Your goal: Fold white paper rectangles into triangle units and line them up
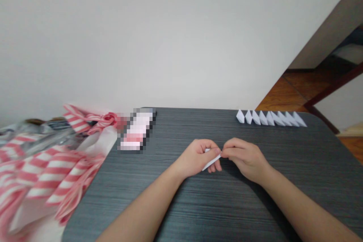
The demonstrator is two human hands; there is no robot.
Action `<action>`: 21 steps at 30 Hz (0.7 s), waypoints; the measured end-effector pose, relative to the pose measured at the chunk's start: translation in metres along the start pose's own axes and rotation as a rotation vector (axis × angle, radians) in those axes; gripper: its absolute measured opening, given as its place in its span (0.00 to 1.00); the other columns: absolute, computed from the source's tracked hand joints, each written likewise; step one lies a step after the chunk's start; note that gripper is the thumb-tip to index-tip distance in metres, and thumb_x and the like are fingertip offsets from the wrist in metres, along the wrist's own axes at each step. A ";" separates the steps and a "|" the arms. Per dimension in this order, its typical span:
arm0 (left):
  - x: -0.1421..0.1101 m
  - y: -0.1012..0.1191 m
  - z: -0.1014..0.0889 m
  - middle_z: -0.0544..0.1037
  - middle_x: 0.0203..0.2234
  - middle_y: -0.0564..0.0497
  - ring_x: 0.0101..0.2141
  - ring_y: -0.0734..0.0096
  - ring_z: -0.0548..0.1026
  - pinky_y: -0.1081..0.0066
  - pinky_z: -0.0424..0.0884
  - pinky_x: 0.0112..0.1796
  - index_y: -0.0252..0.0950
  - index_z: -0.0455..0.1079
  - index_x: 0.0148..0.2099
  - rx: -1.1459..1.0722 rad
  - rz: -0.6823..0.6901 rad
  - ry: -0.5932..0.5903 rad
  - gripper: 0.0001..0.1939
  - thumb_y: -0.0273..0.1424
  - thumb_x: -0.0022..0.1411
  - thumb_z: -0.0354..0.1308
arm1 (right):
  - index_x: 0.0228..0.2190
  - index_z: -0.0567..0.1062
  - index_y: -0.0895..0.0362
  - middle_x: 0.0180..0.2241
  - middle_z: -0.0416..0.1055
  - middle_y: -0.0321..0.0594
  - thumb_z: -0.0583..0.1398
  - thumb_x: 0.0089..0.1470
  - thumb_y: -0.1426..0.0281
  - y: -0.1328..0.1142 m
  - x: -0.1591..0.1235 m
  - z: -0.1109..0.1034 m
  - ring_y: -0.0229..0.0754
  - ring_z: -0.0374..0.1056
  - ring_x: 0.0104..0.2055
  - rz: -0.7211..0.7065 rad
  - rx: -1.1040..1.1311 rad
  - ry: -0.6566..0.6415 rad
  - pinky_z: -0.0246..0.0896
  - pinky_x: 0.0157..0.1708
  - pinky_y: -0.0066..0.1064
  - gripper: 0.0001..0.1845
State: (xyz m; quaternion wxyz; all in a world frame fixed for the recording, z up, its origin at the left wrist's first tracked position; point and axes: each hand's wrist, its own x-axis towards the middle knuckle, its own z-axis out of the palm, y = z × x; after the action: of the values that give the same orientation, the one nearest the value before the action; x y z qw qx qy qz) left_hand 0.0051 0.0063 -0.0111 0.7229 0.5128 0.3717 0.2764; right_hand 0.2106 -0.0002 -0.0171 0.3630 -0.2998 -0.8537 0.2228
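Observation:
A small piece of folded white paper [211, 162] is held over the middle of the dark table. My left hand [200, 157] is closed on it, the thumb lying along its upper side and the fingers beneath. With thumb and fingertips pinched together, my right hand [246, 159] grips the paper's right tip. Much of the paper is hidden by the left thumb and fingers. Toward the far right edge of the table stands a row of several folded white paper pieces [263, 118], pointed and set close side by side.
The dark wood-grain table [181, 204] meets a pale wall [181, 38] at the back. A pixelated pink and white rectangular item [137, 130] lies at the far left. Beside the table's left edge is striped red and white cloth [51, 174]. Wooden floor [283, 92] shows at the right.

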 end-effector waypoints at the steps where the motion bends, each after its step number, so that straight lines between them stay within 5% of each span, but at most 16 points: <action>1: 0.000 0.000 0.000 0.78 0.20 0.50 0.18 0.79 0.72 0.78 0.68 0.23 0.31 0.70 0.33 0.014 0.007 0.007 0.19 0.44 0.61 0.60 | 0.35 0.77 0.52 0.33 0.74 0.40 0.54 0.64 0.75 0.000 0.000 0.001 0.39 0.71 0.35 0.023 0.019 0.003 0.67 0.34 0.30 0.12; 8: 0.001 -0.002 0.002 0.78 0.20 0.50 0.19 0.79 0.71 0.78 0.68 0.23 0.31 0.70 0.32 0.107 0.025 0.078 0.14 0.38 0.62 0.58 | 0.36 0.73 0.56 0.24 0.73 0.34 0.54 0.63 0.72 0.000 0.001 0.004 0.35 0.67 0.21 0.486 0.231 0.003 0.62 0.23 0.25 0.08; 13: 0.001 -0.004 0.002 0.78 0.20 0.50 0.19 0.79 0.71 0.78 0.68 0.24 0.31 0.71 0.32 0.137 0.029 0.066 0.11 0.36 0.62 0.58 | 0.26 0.72 0.57 0.22 0.71 0.32 0.56 0.61 0.72 -0.006 0.006 0.001 0.34 0.65 0.23 0.456 0.170 -0.124 0.58 0.25 0.24 0.11; 21: 0.000 -0.002 0.002 0.78 0.22 0.49 0.20 0.78 0.71 0.78 0.67 0.24 0.32 0.70 0.33 0.150 0.015 0.038 0.14 0.39 0.64 0.56 | 0.27 0.70 0.56 0.23 0.69 0.33 0.55 0.61 0.73 -0.003 0.004 0.003 0.35 0.64 0.25 0.385 0.104 -0.156 0.57 0.27 0.25 0.10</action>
State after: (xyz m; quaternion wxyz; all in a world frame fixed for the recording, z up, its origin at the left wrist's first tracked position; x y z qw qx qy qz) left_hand 0.0070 0.0050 -0.0126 0.6732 0.5627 0.4013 0.2630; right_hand 0.2051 0.0000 -0.0153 0.2616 -0.4202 -0.7934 0.3543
